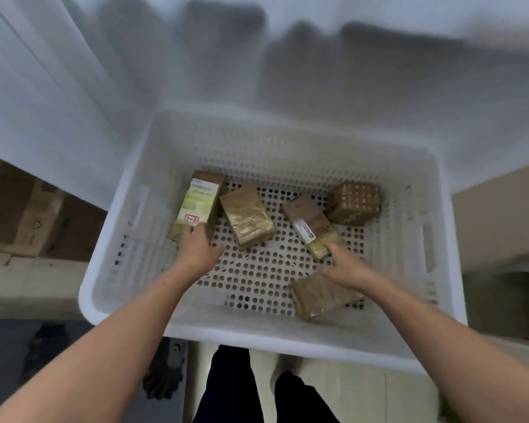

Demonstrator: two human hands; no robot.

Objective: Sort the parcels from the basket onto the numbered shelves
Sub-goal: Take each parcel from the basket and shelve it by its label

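Note:
A white perforated basket [129, 264] holds several brown taped parcels. My left hand [196, 248] grips the near end of the leftmost parcel [199, 199], which bears a pale green label and a red-edged sticker reading 3-1-7. My right hand [345, 264] reaches to the near end of a parcel with a white label [312, 227]; its fingers touch that end, and a full grip is not plain. A taped parcel [246, 218] lies between them. A box [355, 203] sits at the back right. Another parcel [321, 296] lies under my right wrist.
Blurred white surfaces [257, 71], likely shelving, fill the top of the view. Cardboard boxes [22, 218] stand at the left and a tan surface [501, 215] at the right. My legs [257, 389] and the floor show below the basket.

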